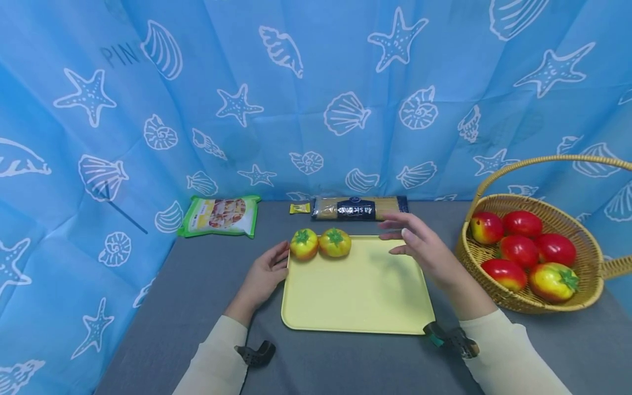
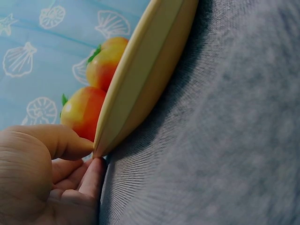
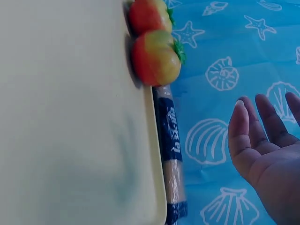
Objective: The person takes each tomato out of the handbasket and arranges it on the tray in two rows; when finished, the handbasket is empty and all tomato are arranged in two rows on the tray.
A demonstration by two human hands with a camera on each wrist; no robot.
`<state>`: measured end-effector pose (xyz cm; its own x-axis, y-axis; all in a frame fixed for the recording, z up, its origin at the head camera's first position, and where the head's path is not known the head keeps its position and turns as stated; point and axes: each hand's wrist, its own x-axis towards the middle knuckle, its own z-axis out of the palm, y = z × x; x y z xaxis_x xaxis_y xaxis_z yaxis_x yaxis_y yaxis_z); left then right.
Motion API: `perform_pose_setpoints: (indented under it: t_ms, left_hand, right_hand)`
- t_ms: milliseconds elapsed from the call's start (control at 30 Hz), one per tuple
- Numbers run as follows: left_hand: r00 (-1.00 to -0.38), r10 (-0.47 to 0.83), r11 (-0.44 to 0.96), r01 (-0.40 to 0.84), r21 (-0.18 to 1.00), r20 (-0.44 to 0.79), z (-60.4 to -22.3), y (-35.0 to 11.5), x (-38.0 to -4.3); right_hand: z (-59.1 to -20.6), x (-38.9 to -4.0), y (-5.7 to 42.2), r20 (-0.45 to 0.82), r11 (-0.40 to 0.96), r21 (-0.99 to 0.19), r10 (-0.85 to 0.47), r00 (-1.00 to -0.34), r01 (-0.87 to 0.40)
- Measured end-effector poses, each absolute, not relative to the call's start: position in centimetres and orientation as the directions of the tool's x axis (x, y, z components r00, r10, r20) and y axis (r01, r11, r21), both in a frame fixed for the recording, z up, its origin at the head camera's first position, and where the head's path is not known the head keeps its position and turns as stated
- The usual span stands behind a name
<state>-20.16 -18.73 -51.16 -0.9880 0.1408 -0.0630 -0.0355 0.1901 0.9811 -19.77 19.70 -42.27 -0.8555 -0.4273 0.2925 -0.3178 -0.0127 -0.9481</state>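
Observation:
A pale yellow tray (image 1: 357,296) lies on the grey tablecloth. Two yellow-red fruits with green leafy tops, one on the left (image 1: 304,244) and one beside it (image 1: 335,242), sit side by side in its far left corner. My left hand (image 1: 264,277) pinches the tray's left edge near that corner; the left wrist view shows the thumb (image 2: 70,143) against the rim and the fingers below it. Over the tray's far right part, my right hand (image 1: 419,244) hovers with fingers spread and nothing in it, casting a faint shadow on the tray.
A wicker basket (image 1: 466,255) with a tall handle stands at the right, holding several red fruits and a yellow-red one (image 1: 553,282). Behind the tray lie a spaghetti pack (image 1: 359,208) and a small yellow packet (image 1: 299,208). A green-edged food bag (image 1: 219,216) is at the back left, before a blue curtain.

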Motion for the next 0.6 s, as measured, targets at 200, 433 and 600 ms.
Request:
perform_pose_setpoints:
  t_ms: [200,433,600]
  left_hand:
    - [-0.988,0.143,0.184,-0.035,0.982,-0.062,-51.1,-18.8,-20.2]
    - [-0.988,0.143,0.188,-0.033,0.982,-0.06,-51.1,-18.7,-20.1]
    - [-0.988,0.14,0.19,-0.033,0.981,-0.061,-51.2,-18.8,-20.1]
  right_hand:
    - [-42.3,-18.4,21.5,0.309,-0.063,-0.947,-0.435,-0.846,-0.314]
    - [-41.6,-16.9,24.1,0.338,-0.096,-0.94,-0.41,-0.847,-0.328]
    - [-41.6,-16.3,26.4,0.346,-0.098,-0.937,-0.389,-0.854,-0.335]
